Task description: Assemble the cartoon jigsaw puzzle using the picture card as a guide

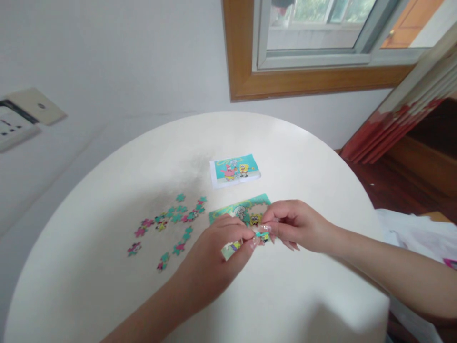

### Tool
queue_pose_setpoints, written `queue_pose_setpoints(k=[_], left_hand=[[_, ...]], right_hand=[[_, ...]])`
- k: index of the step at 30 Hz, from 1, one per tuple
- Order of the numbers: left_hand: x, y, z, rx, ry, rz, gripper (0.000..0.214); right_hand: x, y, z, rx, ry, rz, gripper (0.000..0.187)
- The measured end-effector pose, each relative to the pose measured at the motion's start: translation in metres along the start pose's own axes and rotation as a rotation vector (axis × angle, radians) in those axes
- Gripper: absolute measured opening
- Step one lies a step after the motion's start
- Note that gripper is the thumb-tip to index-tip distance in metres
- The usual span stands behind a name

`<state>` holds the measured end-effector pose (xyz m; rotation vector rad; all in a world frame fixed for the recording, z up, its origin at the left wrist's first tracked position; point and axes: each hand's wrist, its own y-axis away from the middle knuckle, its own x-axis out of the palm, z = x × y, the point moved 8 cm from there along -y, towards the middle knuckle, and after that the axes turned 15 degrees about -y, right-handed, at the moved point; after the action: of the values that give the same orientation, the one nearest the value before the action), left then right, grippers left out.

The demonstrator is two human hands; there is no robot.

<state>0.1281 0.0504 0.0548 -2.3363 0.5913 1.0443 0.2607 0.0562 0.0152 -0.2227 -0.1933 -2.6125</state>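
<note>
Left hand (214, 247) and right hand (296, 226), grips tight around one cartoon puzzle piece (262, 235).

Single head-worn view, facing forward and down over the round counter (107, 286); left hand (214, 255) and right hand (298, 226) close beneath the lens, wall (124, 57) and window (314, 28) beyond the far rim

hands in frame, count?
2. Left hand and right hand meet, both pinching one puzzle piece over the partly built puzzle. No other person's hands visible.
</note>
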Motion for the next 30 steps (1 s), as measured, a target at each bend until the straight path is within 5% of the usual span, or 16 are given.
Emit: queue_pose_setpoints(k=[6, 11, 17, 24, 30], left_hand=[[0.005, 0.002, -0.008, -0.004, 0.076, 0.049, 0.023], [-0.004, 0.001, -0.005, -0.070, 0.044, -0.030, 0.025], [0.004, 0.003, -0.008, 0.028, -0.096, 0.067, 0.021], [-0.027, 0.006, 0.017, 0.124, -0.501, 0.054, 0.021], [-0.021, 0.006, 0.025, 0.144, -0.530, 0.086, 0.023]], right_hand=[[0.002, -0.001, 0.001, -0.015, -0.044, 0.000, 0.024], [0.002, 0.000, 0.009, -0.081, 0.004, 0.014, 0.024], [0.001, 0.000, 0.029, -0.305, 0.284, 0.015, 0.027], [-0.024, -0.005, 0.038, -0.388, 0.573, -0.092, 0.024], [-0.029, -0.012, 0.030, -0.392, 0.784, -0.107, 0.025]])
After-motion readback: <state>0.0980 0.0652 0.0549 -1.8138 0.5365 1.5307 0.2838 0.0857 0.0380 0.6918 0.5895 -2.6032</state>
